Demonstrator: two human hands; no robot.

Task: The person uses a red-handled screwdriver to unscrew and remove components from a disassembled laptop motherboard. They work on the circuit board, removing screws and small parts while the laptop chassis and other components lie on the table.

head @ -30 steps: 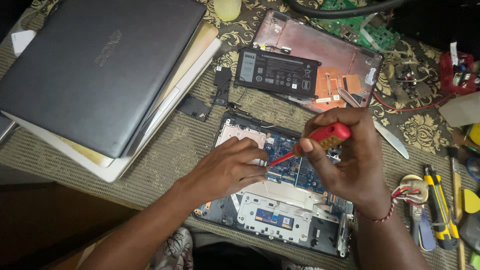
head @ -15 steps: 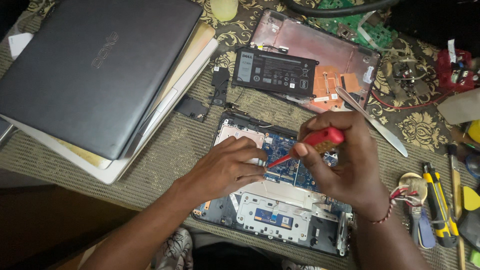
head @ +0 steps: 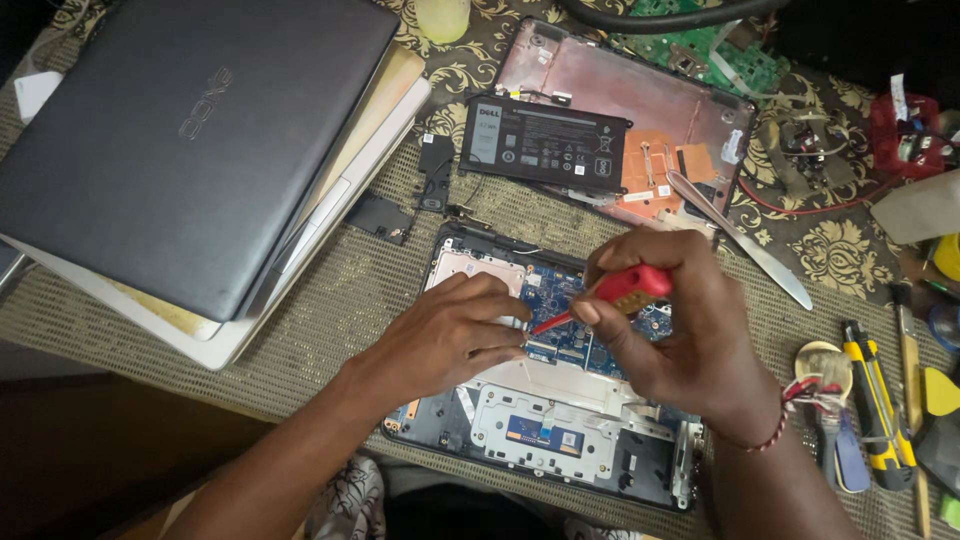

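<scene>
A red-handled screwdriver (head: 610,295) is pinched in the right hand (head: 680,330), tip angled down onto the opened laptop base (head: 560,400); the base is steadied by the left hand (head: 450,335), pressed flat beside the tip.

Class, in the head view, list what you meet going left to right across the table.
Stack of closed laptops → left hand → red-handled screwdriver in the right hand → metal pry blade → yellow-and-black tool.

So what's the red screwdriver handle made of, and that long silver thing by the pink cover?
The screwdriver handle, held in the right hand, looks like glossy red plastic, partly see-through. The long blade looks like bare metal: shiny, grey and thin, probably steel.
</scene>
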